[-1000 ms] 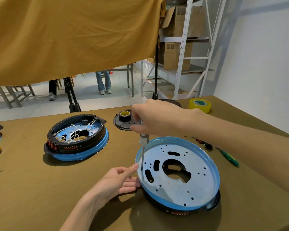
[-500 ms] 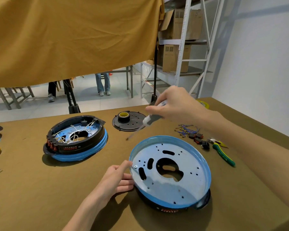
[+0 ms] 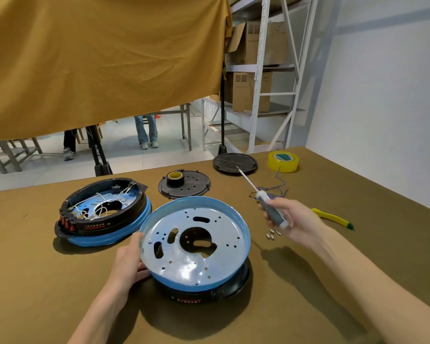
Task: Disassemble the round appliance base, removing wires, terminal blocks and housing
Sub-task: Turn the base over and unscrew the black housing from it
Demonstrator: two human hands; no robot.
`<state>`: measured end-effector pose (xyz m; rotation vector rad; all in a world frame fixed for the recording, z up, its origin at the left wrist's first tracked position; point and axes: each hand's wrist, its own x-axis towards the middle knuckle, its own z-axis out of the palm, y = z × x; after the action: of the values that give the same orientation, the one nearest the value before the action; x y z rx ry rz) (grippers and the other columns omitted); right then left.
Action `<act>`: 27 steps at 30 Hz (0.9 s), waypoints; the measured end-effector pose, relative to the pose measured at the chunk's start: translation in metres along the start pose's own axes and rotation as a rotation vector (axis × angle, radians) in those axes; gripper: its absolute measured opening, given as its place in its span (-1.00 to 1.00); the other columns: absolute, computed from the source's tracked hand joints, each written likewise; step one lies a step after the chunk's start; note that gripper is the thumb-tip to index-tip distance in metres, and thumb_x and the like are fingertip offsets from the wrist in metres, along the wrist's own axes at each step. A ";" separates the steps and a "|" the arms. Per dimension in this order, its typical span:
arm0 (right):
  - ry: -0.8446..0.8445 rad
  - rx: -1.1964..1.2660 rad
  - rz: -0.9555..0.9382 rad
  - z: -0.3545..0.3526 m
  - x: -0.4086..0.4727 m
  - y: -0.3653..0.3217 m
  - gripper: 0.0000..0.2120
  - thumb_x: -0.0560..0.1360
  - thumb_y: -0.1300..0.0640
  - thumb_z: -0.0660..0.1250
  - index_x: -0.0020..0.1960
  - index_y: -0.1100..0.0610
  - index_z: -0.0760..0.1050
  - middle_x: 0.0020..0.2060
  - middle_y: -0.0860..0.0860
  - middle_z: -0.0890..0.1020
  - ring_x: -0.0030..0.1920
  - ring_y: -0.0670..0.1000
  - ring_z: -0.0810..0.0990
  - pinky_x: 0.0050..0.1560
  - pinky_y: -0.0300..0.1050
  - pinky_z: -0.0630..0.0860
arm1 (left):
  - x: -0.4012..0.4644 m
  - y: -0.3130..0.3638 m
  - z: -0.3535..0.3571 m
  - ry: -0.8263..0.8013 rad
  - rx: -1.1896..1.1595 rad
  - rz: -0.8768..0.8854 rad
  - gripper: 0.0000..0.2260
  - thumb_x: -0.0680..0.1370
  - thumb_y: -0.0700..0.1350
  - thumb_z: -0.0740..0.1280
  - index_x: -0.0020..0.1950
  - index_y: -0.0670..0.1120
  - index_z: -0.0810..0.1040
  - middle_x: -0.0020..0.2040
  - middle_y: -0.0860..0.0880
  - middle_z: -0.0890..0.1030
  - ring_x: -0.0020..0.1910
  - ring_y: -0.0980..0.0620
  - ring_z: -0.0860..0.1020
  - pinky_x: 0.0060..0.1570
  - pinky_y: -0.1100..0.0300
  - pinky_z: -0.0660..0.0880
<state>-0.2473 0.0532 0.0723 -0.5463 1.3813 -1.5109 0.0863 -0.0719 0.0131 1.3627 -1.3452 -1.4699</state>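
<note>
screwdriver (image 3: 271, 209) now farther right

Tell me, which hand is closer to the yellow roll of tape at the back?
The right hand. It holds a screwdriver a short way in front of the tape; the left hand grips the blue dish, far across.

Two bare forearms are seen, no sleeve being worn on either as far as the frame's lower edge. The left hand (image 3: 128, 261) and the right hand (image 3: 299, 222) are uncovered: no glove, ring, watch or band is seen behind either grip
</note>
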 end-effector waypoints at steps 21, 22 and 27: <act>0.369 -1.187 -0.399 0.037 0.045 0.016 -0.94 0.56 0.09 0.33 -0.09 0.04 0.51 -0.23 -0.03 0.63 -0.20 0.02 0.61 -0.22 -0.03 0.57 | 0.001 0.000 0.001 0.001 -0.015 -0.024 -0.60 0.67 0.19 0.19 0.01 -0.06 0.66 -0.15 -0.04 0.76 0.04 -0.09 0.66 -0.12 0.05 0.57; 0.354 -1.138 -0.471 0.045 0.039 0.011 -0.94 0.56 0.09 0.34 -0.10 0.03 0.52 -0.23 -0.06 0.63 -0.19 -0.01 0.61 -0.20 -0.02 0.58 | 0.001 0.000 0.001 -0.001 -0.016 -0.022 -0.60 0.67 0.19 0.18 0.01 -0.06 0.66 -0.12 -0.06 0.76 0.05 -0.09 0.66 -0.11 0.04 0.57; -0.067 -1.119 -0.616 0.107 0.004 0.012 -0.95 0.56 0.09 0.39 -0.08 -0.01 0.59 -0.22 -0.16 0.63 -0.19 -0.18 0.61 -0.16 -0.22 0.57 | 0.000 -0.001 0.002 -0.020 -0.026 -0.007 -0.65 0.69 0.19 0.14 0.02 0.02 0.62 -0.06 -0.06 0.75 0.07 -0.08 0.66 -0.12 0.06 0.57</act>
<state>-0.1554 -0.0004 0.0871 -1.8140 2.0550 -0.9843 0.0843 -0.0716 0.0120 1.3412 -1.3307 -1.5040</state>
